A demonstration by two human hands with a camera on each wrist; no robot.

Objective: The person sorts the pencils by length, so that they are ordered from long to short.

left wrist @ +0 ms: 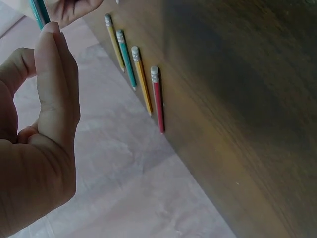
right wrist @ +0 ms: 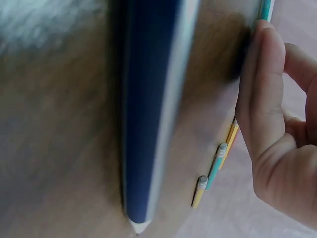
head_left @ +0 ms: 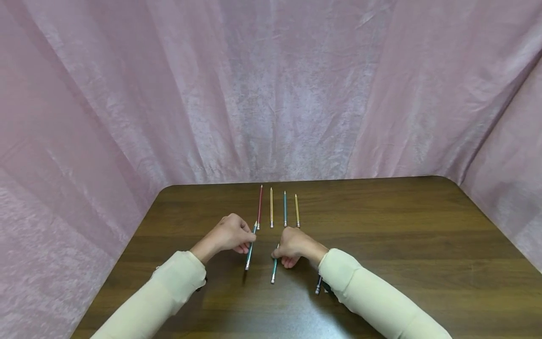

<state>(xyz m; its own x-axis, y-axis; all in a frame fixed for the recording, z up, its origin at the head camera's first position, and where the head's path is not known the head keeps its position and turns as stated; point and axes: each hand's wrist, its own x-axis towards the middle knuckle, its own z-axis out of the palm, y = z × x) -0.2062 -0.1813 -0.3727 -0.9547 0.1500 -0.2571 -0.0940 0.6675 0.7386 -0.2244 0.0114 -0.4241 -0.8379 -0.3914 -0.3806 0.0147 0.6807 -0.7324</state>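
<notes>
My left hand (head_left: pixel 230 234) pinches a teal pencil (head_left: pixel 249 256) between thumb and fingers, its point facing the far edge; a shadow lies beneath its eraser end. To the right, my right hand (head_left: pixel 293 246) pinches a green pencil (head_left: pixel 274 272) near its upper part, the eraser end towards me. In the left wrist view the teal pencil (left wrist: pixel 38 12) rises past the fingertips. Beyond the hands, a red pencil (head_left: pixel 260 207), an orange-yellow pencil (head_left: pixel 271 207), a blue-green pencil (head_left: pixel 285 207) and a yellow pencil (head_left: pixel 297 210) lie side by side, points away.
A dark blue pencil (head_left: pixel 318 286) lies partly hidden under my right forearm; the right wrist view shows its dark barrel (right wrist: pixel 148 119) up close. The brown wooden table (head_left: pixel 402 235) ends at a pink curtain (head_left: pixel 296 94) behind and at the sides.
</notes>
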